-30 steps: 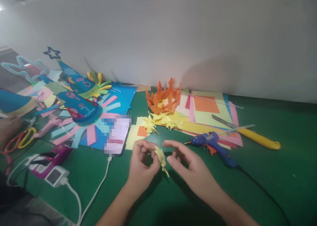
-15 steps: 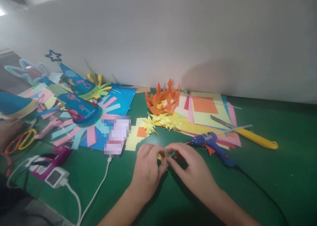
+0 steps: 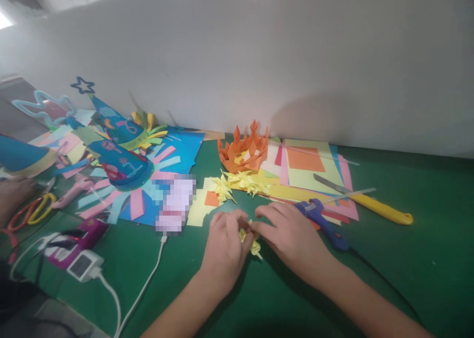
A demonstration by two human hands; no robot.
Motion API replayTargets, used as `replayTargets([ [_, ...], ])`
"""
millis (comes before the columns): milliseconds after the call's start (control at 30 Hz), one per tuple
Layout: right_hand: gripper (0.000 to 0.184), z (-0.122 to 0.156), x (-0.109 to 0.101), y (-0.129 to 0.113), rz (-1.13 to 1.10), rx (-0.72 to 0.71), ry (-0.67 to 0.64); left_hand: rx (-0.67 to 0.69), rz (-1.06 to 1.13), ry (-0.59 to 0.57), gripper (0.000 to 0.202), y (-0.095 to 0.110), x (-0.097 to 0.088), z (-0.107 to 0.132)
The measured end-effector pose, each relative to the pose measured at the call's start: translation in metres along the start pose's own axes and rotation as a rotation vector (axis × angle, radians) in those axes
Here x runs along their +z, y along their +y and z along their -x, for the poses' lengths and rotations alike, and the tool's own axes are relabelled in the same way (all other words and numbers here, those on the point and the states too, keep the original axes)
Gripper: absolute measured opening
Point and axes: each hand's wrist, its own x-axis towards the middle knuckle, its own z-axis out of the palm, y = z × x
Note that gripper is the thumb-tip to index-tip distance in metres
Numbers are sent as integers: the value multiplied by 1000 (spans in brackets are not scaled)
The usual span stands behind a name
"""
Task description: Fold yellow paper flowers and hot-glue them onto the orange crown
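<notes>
Both my hands meet low over the green table (image 3: 407, 269), pinching one small folded yellow paper piece (image 3: 252, 241). My left hand (image 3: 226, 246) curls its fingers round the piece's left side. My right hand (image 3: 292, 237) grips the right side with fingertips pressed together. Part of the yellow piece pokes out below between the two hands. Just beyond my hands lie several similar yellow folded pieces (image 3: 240, 182) and an orange paper crown (image 3: 244, 150).
A blue glue gun (image 3: 322, 217) lies right of my right hand, its cord trailing right. A yellow-handled knife (image 3: 370, 202) rests on stacked coloured paper (image 3: 314, 168). A phone (image 3: 176, 202), blue cone hats (image 3: 118, 153), scissors (image 3: 31, 209) and a charger (image 3: 83, 264) sit left. Another person's hand (image 3: 11, 195) is at far left.
My hands came together from apart, closing on the yellow piece. They then shifted slightly right and forward, partly covering the glue gun's nozzle.
</notes>
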Motion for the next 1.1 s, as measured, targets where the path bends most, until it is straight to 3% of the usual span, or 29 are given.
replayTargets([
  [200, 22, -7, -6, 12, 70, -138, -26, -148, 74, -3, 30, 3, 4, -3],
  [333, 27, -10, -7, 20, 51, -241, -41, -263, 168, -8, 33, 5, 6, -4],
  [733, 22, -18, -6, 32, -12, -289, -211, -186, 68, 4, 42, 1, 15, -7],
  [967, 20, -14, -1, 37, -30, -255, -192, -153, 70, 12, 39, 4, 18, -12],
  [1100, 21, -14, -7, 49, 20, -219, -134, -157, 113, 77, 27, 9, 11, -20],
])
